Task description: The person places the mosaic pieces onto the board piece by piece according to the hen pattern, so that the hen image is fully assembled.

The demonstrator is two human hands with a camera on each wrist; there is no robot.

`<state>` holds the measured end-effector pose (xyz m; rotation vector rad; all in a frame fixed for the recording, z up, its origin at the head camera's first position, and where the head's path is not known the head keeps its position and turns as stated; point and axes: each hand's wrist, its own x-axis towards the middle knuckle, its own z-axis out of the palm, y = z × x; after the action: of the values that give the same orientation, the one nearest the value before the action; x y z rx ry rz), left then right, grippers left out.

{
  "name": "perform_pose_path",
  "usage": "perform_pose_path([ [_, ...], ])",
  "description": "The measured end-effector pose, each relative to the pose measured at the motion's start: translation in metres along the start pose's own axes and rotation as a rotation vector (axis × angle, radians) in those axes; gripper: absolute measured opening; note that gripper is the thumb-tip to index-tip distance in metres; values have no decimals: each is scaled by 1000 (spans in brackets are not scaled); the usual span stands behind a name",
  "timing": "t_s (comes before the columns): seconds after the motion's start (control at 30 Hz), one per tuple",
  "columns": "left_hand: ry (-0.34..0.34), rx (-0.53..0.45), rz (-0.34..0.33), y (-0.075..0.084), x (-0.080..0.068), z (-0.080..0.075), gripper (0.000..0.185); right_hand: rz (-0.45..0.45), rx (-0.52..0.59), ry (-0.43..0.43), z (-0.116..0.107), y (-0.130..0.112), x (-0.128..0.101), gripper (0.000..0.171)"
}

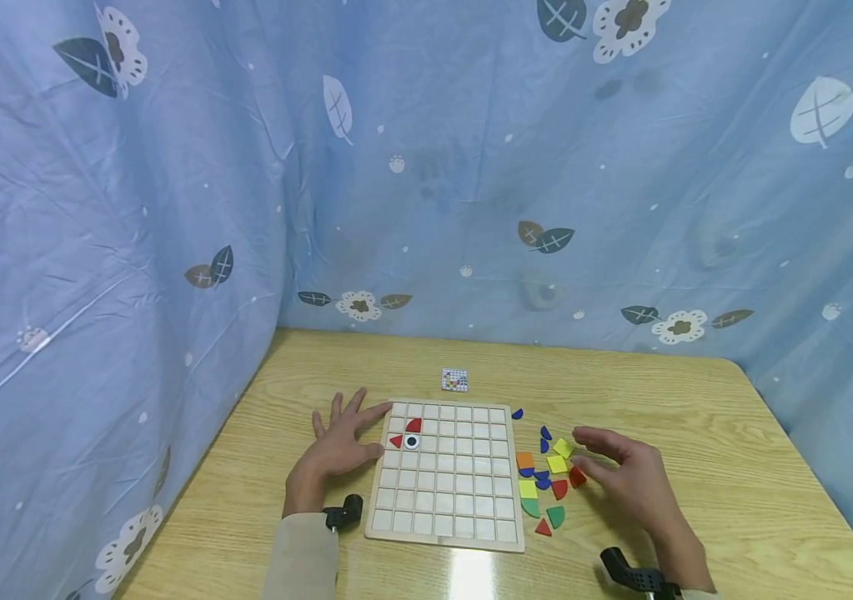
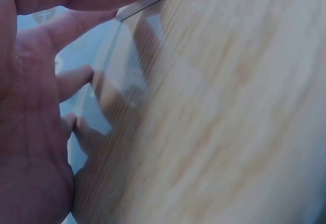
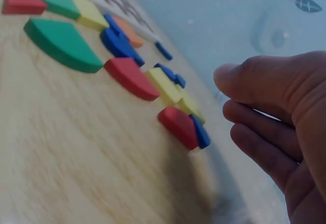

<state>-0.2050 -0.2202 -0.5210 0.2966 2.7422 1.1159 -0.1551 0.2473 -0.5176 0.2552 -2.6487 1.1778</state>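
Note:
A pale wooden grid board [image 1: 447,475] lies on the wooden table [image 1: 734,467]. Two red pieces and a round eye piece [image 1: 412,442] sit in its upper left cells. My left hand [image 1: 341,446] lies flat on the table with fingers spread, fingertips touching the board's left edge. My right hand [image 1: 624,475] hovers open just right of a heap of coloured pieces [image 1: 546,479]: red, yellow, blue, green, orange. In the right wrist view the fingers [image 3: 265,132] are relaxed and hold nothing, close to a red piece [image 3: 178,126]. The left wrist view shows my palm [image 2: 30,132] against the table.
A small picture card [image 1: 454,380] lies beyond the board. A blue leaf-print curtain [image 1: 471,167] closes in the table at the back and on both sides. A lone blue piece [image 1: 518,413] sits by the board's top right corner.

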Motion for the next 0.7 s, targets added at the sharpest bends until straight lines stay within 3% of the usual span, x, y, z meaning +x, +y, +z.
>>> perform_pose_path([
  [0.17,-3,2,-2,-1,0,0,74,47,8,-42,4,2,4,37],
  [0.4,0,-4,-13,0,1,1,74,16,-115,-38,12,5,9,38],
  [0.7,0,-16,-9,0,0,0,74,41,-162,-45,20,0,13,38],
])
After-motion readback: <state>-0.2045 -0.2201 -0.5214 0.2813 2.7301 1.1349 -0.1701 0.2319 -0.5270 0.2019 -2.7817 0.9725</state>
